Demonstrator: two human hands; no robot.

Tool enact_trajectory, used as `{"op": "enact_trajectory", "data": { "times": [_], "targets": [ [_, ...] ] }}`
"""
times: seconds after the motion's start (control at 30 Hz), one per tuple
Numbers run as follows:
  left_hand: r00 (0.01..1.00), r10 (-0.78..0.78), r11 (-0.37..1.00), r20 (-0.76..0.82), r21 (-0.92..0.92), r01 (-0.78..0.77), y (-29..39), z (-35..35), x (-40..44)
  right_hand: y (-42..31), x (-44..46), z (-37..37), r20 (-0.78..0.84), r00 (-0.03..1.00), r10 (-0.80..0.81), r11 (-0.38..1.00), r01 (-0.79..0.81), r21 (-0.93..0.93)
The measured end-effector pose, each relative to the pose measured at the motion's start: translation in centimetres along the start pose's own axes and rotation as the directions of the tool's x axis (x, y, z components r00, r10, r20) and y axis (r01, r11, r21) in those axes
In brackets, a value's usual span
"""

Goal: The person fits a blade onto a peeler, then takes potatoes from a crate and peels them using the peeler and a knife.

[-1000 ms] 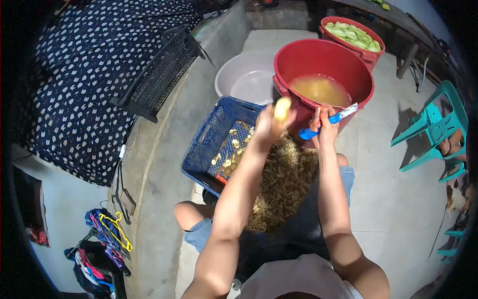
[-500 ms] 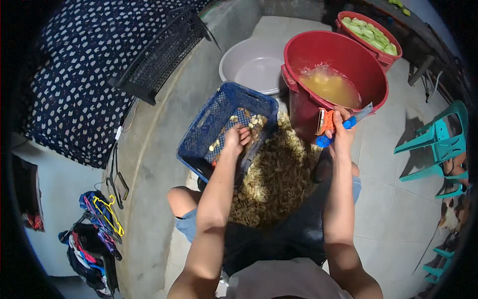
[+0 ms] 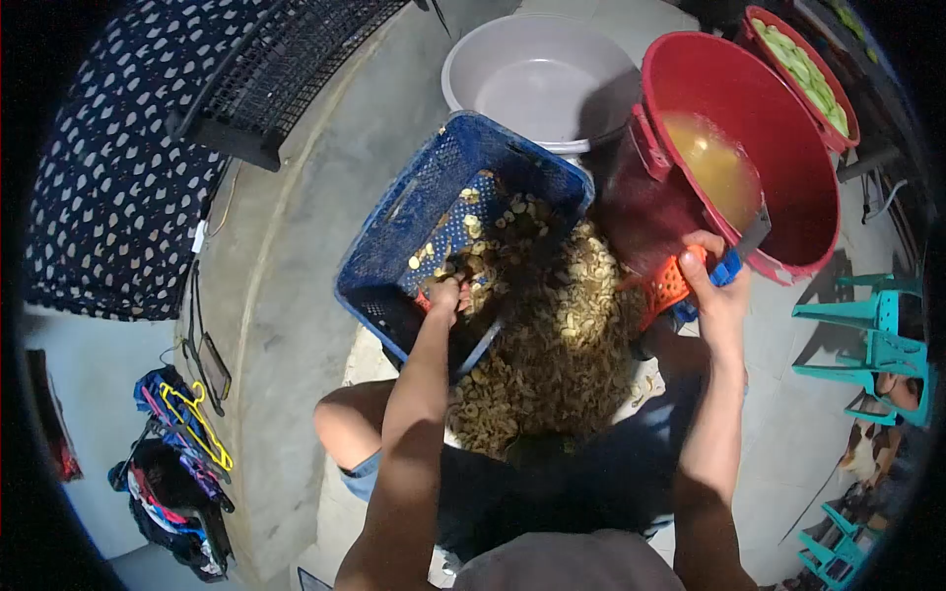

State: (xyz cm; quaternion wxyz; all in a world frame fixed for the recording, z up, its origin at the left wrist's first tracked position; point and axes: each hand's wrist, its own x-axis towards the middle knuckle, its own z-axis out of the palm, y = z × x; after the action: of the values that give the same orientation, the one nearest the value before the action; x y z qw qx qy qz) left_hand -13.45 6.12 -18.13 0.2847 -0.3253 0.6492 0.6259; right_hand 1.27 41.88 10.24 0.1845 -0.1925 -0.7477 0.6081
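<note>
My left hand (image 3: 449, 297) reaches down into a blue plastic crate (image 3: 389, 241), its fingers curled around something dark that I cannot make out. Pale round slices (image 3: 471, 227) lie on the crate's perforated bottom. My right hand (image 3: 721, 295) is closed on a knife with a blue handle (image 3: 727, 268), its blade by the rim of the large red bucket (image 3: 655, 148). The same hand also grips an orange plastic tool with holes (image 3: 668, 293), which looks like a peeler. Between my legs spreads a heap of peelings and slices (image 3: 552, 364).
A grey-white basin (image 3: 542, 84) stands behind the crate. Cloudy yellowish liquid fills the red bucket's bottom. Beyond it is another red tub (image 3: 857, 123) with pale green pieces. Teal stools (image 3: 867, 315) stand at the right, a black crate (image 3: 266, 89) at upper left.
My view has shifted. My left hand has moved toward the crate's near end and its fingers have curled. My right hand has turned the knife and the orange tool, which now points down and left.
</note>
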Motion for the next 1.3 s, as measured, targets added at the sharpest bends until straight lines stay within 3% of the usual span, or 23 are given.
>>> {"op": "enact_trajectory", "data": {
  "times": [0.07,0.1,0.17,0.2,0.23,0.33,0.43,0.53,0.63,0.73,0.83,0.93,1.03,1.1,1.3],
  "targets": [
    [0.999,-0.044,0.985,0.021,0.168,0.040,-1.0,1.3,3.1,-0.3,1.1,0.3,0.041,0.999,0.026,0.989,-0.020,-0.144],
    [0.998,-0.057,0.985,0.017,0.161,0.053,-1.7,2.1,4.7,-0.3,1.6,0.5,0.051,0.998,0.034,0.988,-0.026,-0.152],
    [0.997,0.053,0.970,-0.055,0.238,-0.038,-2.3,4.6,6.7,-0.2,2.4,0.9,0.066,0.995,0.078,0.972,-0.062,-0.225],
    [0.955,0.298,0.791,0.013,0.556,-0.254,-5.1,5.2,11.9,-0.1,2.8,1.0,0.072,0.992,0.107,0.957,-0.083,-0.277],
    [0.859,0.486,0.467,0.163,0.782,-0.412,-7.9,5.8,16.9,0.2,3.1,1.2,0.084,0.990,0.115,0.955,-0.086,-0.284],
    [0.924,0.281,0.398,0.260,0.844,-0.359,-2.3,9.6,13.6,1.1,3.7,1.6,0.102,0.989,0.106,0.932,-0.063,-0.357],
    [0.820,0.449,0.288,0.356,0.811,-0.509,-3.7,13.3,19.1,1.8,4.3,1.8,0.152,0.988,0.026,0.884,0.049,-0.466],
    [0.726,0.546,0.197,0.419,0.778,-0.597,-6.8,15.6,24.5,1.1,4.8,2.6,0.151,0.986,0.072,0.885,0.007,-0.466],
    [0.678,0.612,-0.004,0.407,0.859,-0.512,-9.0,17.1,26.9,1.7,5.1,2.6,0.176,0.983,0.057,0.886,0.031,-0.463],
    [0.750,0.572,0.138,0.332,0.863,-0.487,-5.4,18.0,22.6,2.2,5.0,2.7,0.151,0.982,0.111,0.908,-0.038,-0.416],
    [0.753,0.512,0.157,0.414,0.816,-0.556,-3.2,18.4,21.6,2.4,5.2,2.7,0.202,0.975,0.094,0.882,0.012,-0.470],
    [0.777,0.496,0.158,0.389,0.839,-0.521,-2.7,18.5,21.4,2.1,5.5,3.6,0.205,0.974,0.094,0.887,0.011,-0.462],
    [0.883,0.358,0.279,0.303,0.868,-0.411,-4.6,18.0,24.8,1.4,6.0,4.2,0.252,0.963,0.095,0.866,0.045,-0.498],
    [0.840,0.298,0.527,0.454,0.655,-0.541,-6.3,16.4,26.4,1.5,6.0,4.6,0.273,0.958,0.090,0.864,0.061,-0.500],
    [0.715,0.588,0.157,0.378,0.814,-0.559,-4.9,14.2,21.7,1.2,5.0,5.8,0.307,0.952,0.015,0.876,0.135,-0.463]
  ]
}}
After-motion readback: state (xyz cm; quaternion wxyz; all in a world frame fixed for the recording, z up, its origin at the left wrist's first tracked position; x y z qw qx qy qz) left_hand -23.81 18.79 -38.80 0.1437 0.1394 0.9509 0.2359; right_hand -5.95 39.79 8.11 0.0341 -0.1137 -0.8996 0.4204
